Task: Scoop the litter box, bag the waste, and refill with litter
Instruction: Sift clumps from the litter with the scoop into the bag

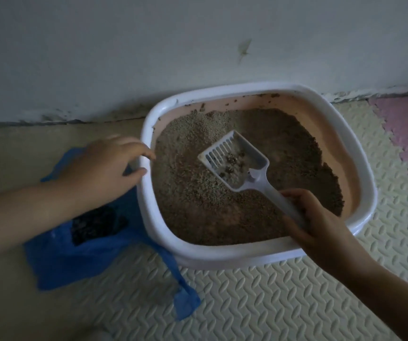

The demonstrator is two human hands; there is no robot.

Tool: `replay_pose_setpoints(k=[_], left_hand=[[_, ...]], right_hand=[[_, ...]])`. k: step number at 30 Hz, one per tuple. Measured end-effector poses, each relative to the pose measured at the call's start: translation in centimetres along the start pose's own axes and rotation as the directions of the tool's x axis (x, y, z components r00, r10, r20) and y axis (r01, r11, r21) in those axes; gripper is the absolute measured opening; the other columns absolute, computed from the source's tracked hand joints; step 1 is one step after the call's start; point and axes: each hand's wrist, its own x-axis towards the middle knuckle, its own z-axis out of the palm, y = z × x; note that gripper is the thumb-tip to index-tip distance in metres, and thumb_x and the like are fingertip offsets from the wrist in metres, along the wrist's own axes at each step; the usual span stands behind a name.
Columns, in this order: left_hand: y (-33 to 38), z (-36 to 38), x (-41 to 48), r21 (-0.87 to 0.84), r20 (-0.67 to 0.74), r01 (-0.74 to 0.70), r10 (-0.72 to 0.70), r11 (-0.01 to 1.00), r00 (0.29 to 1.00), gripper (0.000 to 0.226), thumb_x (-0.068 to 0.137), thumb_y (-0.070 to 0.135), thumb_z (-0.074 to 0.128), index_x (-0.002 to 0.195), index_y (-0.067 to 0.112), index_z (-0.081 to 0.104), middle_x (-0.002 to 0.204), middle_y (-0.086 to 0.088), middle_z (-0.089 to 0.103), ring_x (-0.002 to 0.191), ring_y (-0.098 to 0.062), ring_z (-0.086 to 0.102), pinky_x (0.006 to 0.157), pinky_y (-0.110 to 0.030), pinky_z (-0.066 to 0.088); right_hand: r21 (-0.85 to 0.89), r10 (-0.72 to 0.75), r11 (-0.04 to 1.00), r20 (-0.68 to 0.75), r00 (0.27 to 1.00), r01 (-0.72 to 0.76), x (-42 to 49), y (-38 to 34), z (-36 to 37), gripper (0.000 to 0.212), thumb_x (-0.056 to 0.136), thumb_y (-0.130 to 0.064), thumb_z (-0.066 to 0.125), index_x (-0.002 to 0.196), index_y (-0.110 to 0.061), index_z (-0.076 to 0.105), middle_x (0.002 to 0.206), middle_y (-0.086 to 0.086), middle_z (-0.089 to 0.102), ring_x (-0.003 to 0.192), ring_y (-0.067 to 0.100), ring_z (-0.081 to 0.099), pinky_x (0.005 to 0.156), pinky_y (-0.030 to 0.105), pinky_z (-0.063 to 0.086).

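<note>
Cream foam mat [271, 306], scuffed white wall [124, 45] — right hand [318, 217] grips the litter scoop [259, 178], left hand [99, 173] sits loose-fingered at the litter box [222, 258] rim.

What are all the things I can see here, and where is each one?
litter box: one, white rim, pink inside, on the floor against the wall
litter: grey-brown, filling the box
scoop: one, white, slotted, over the litter
clumps: a few, dark, in the scoop
plastic bag: one, blue, left of the box
waste: dark, inside the bag
floor mat: cream foam, one pink tile at far right
wall: pale, behind the box
left hand: at the box's left rim
right hand: holds the scoop's handle
</note>
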Motion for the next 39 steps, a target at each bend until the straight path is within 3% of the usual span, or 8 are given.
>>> replay_pose_setpoints(k=[6, 12, 17, 22, 29, 33, 37, 39], left_hand=[[-4.8, -1.5, -6.1, 0.209, -0.194, 0.161, -0.120, 0.965, 0.974, 0.038, 0.075, 0.018, 0.076, 0.111, 0.019, 0.068, 0.131, -0.008, 0.051, 0.119, -0.032, 0.043, 0.097, -0.051, 0.038], [-6.6, 0.1, -8.3, 0.146, -0.105, 0.399, -0.386, 0.905, 0.916, 0.051, 0.079, 0.042, 0.069, 0.126, 0.023, 0.058, 0.148, -0.006, 0.032, 0.133, -0.027, 0.030, 0.104, -0.048, 0.035], [-6.5, 0.4, -7.9, 0.020, -0.160, 0.439, -0.431, 0.898, 0.888, 0.040, 0.086, 0.047, 0.057, 0.116, 0.022, 0.050, 0.119, 0.006, 0.042, 0.107, -0.015, 0.048, 0.077, -0.028, 0.038], [-7.7, 1.0, -7.8, -0.083, -0.137, 0.469, -0.476, 0.879, 0.869, 0.034, 0.090, 0.039, 0.054, 0.118, 0.021, 0.047, 0.115, 0.006, 0.046, 0.103, -0.014, 0.050, 0.073, -0.029, 0.039], [-9.4, 0.4, -8.1, -0.152, -0.176, 0.488, -0.510, 0.859, 0.842, 0.025, 0.090, 0.026, 0.059, 0.114, 0.020, 0.054, 0.075, 0.012, 0.053, 0.064, -0.005, 0.050, 0.056, -0.028, 0.035], [-9.9, -0.4, -9.0, -0.145, -0.206, 0.485, -0.506, 0.862, 0.838, 0.026, 0.089, 0.025, 0.061, 0.114, 0.020, 0.056, 0.070, 0.009, 0.054, 0.061, -0.005, 0.052, 0.055, -0.029, 0.041], [-10.3, -1.1, -9.3, -0.157, -0.242, 0.489, -0.514, 0.858, 0.823, 0.021, 0.089, 0.024, 0.061, 0.108, 0.019, 0.057, 0.066, 0.005, 0.056, 0.060, -0.013, 0.055, 0.056, -0.038, 0.047], [-10.4, -1.3, -9.5, -0.160, -0.247, 0.483, -0.509, 0.861, 0.824, 0.018, 0.089, 0.024, 0.061, 0.106, 0.020, 0.057, 0.064, 0.004, 0.056, 0.059, -0.013, 0.054, 0.056, -0.039, 0.047]], right_hand=[[0.002, -0.144, 0.989, 0.199, 0.969, 0.146, 1.4, -5.3, 1.8, 0.044, 0.087, -0.017, 0.062, 0.106, -0.050, 0.039, 0.090, -0.013, 0.058, 0.072, 0.010, 0.059, 0.065, 0.028, 0.049], [0.009, -0.286, 0.954, 0.327, 0.901, 0.300, 3.6, -9.6, 4.5, 0.047, 0.085, -0.018, 0.063, 0.110, -0.051, 0.039, 0.097, -0.030, 0.056, 0.068, 0.003, 0.058, 0.054, 0.017, 0.041], [-0.023, -0.345, 0.925, 0.371, 0.862, 0.380, 5.1, -11.4, 5.9, 0.050, 0.082, -0.024, 0.061, 0.111, -0.056, 0.036, 0.082, -0.026, 0.057, 0.057, 0.002, 0.054, 0.051, 0.016, 0.037], [-0.037, -0.352, 0.916, 0.407, 0.843, 0.400, 5.8, -11.9, 6.2, 0.054, 0.076, -0.034, 0.055, 0.110, -0.066, 0.028, 0.080, -0.017, 0.058, 0.055, 0.004, 0.054, 0.049, 0.018, 0.037], [-0.116, -0.353, 0.899, 0.382, 0.854, 0.423, 6.8, -13.3, 7.4, 0.037, 0.076, -0.045, 0.043, 0.113, -0.046, 0.040, 0.069, -0.017, 0.057, 0.050, 0.002, 0.051, 0.046, 0.016, 0.036], [-0.304, -0.462, 0.767, 0.349, 0.815, 0.565, 8.2, -15.7, 9.0, 0.037, 0.078, -0.021, 0.062, 0.114, -0.028, 0.055, 0.072, -0.017, 0.058, 0.047, 0.002, 0.044, 0.043, 0.011, 0.024], [-0.526, -0.666, 0.422, 0.373, 0.646, 0.738, 9.4, -17.0, 10.1, 0.056, 0.064, -0.001, 0.070, 0.119, -0.010, 0.065, 0.077, 0.000, 0.062, 0.050, 0.021, 0.054, 0.048, 0.023, 0.027], [-0.547, -0.731, 0.327, 0.371, 0.573, 0.771, 9.6, -17.1, 10.5, 0.051, 0.070, 0.000, 0.058, 0.120, -0.005, 0.064, 0.077, 0.003, 0.061, 0.050, 0.023, 0.053, 0.045, 0.026, 0.032]])
